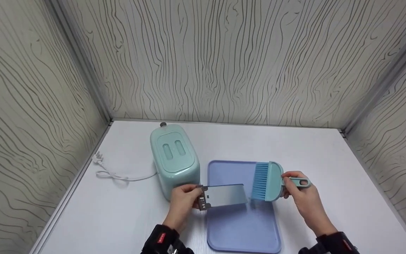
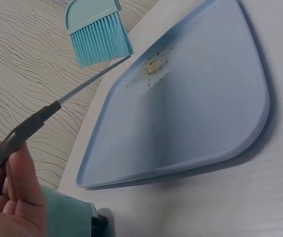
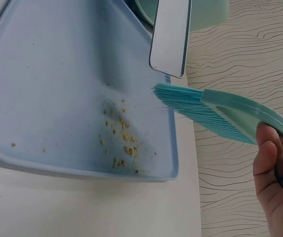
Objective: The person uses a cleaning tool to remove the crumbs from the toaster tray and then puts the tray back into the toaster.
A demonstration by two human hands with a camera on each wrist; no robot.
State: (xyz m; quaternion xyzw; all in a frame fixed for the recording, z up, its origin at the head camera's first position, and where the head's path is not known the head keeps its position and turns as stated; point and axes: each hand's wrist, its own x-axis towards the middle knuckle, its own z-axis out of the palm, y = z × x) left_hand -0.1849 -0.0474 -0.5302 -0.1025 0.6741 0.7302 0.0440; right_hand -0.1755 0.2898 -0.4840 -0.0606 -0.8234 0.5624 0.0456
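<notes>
My left hand (image 1: 183,201) pinches the dark end of a toaster crumb tray (image 1: 226,195), a flat silver plate held out over the blue-violet serving tray (image 1: 243,229). In the left wrist view the crumb tray is seen edge-on, raised above the serving tray. A teal cleaning brush (image 1: 274,181) is in my right hand (image 1: 305,197), gripped near the base of its looped handle. Its blue bristles (image 3: 181,101) point left, close to the free end of the crumb tray. Brown crumbs (image 3: 124,136) are scattered on the serving tray below.
A mint-green toaster (image 1: 174,151) with a lid on top stands left of the serving tray, right behind my left hand. Its white cord (image 1: 129,179) runs left to a plug (image 1: 97,157). Patterned wall panels (image 1: 217,63) enclose the white table (image 1: 93,218) at the back and sides.
</notes>
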